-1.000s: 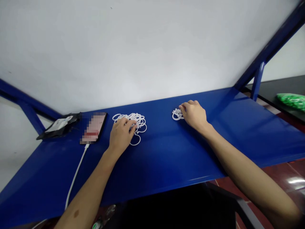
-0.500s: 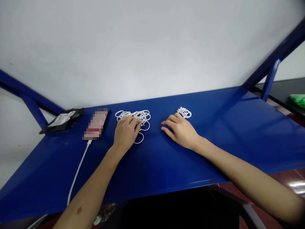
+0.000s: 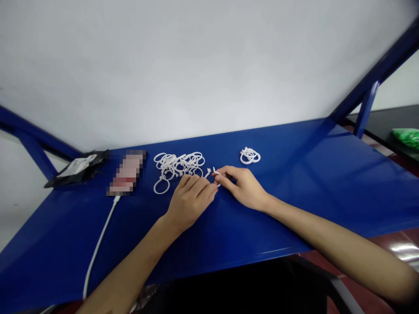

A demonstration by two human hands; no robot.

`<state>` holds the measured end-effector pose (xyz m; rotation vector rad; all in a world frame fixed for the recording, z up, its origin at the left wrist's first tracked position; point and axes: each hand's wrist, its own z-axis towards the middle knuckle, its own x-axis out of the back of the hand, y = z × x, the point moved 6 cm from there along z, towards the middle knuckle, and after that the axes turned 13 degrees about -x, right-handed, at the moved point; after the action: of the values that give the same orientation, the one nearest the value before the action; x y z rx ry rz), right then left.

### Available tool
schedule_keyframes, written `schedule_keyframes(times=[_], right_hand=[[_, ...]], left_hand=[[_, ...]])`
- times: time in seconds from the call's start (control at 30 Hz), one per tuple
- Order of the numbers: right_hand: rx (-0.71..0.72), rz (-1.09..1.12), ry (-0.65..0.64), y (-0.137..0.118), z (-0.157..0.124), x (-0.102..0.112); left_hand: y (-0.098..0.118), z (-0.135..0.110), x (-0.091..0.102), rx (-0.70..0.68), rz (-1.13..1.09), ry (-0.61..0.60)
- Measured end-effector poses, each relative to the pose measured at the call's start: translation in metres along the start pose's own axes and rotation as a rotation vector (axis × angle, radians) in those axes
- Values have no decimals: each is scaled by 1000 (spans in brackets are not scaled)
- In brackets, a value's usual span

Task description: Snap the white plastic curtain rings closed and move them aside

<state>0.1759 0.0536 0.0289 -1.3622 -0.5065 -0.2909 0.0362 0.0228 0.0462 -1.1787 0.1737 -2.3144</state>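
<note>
Between my hands is a white plastic ring (image 3: 217, 173), mostly hidden by fingers; its visible ends look apart. My right hand (image 3: 244, 186) is closed on it in a pinch of thumb and fingertips. My left hand (image 3: 192, 199), fingers curled, meets the right fingertips and grips the same ring from the left. Beyond my left hand lies a loose heap of white plastic rings (image 3: 178, 163), with a single ring (image 3: 161, 186) at its near side. A smaller cluster of white rings (image 3: 250, 155) rests behind my right hand.
At the left of the blue table (image 3: 294, 174) lies a blurred-out phone (image 3: 127, 172) with a white cable (image 3: 101, 240) running over the front edge. Beside it is a black plastic bag (image 3: 80, 169) with a white label. A white wall (image 3: 209, 69) stands behind the table.
My left hand has drawn right and nearer from the heap, bringing a white ring. My right hand has shifted slightly nearer, from resting spread on the table to pinching that ring.
</note>
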Motion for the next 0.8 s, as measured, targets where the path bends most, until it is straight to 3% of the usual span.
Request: schedule_keyframes(times=[0.07,0.2,0.3,0.47,0.8], right_hand=[[-5,41,13,1,0,1],[25,46,48,2,-2,4],[65,23,49,0,-4,5],[154,13,45,-7,-8,5],[300,-109,-32,-15,-20,-1]], left_hand=[[-1,-1,0,51,-65,23],[-21,-14,0,373,-205,113],[-29,-19,-8,499,-347,57],[-27,-19,-15,514,-512,37],[-15,-21,-16,347,-432,67]])
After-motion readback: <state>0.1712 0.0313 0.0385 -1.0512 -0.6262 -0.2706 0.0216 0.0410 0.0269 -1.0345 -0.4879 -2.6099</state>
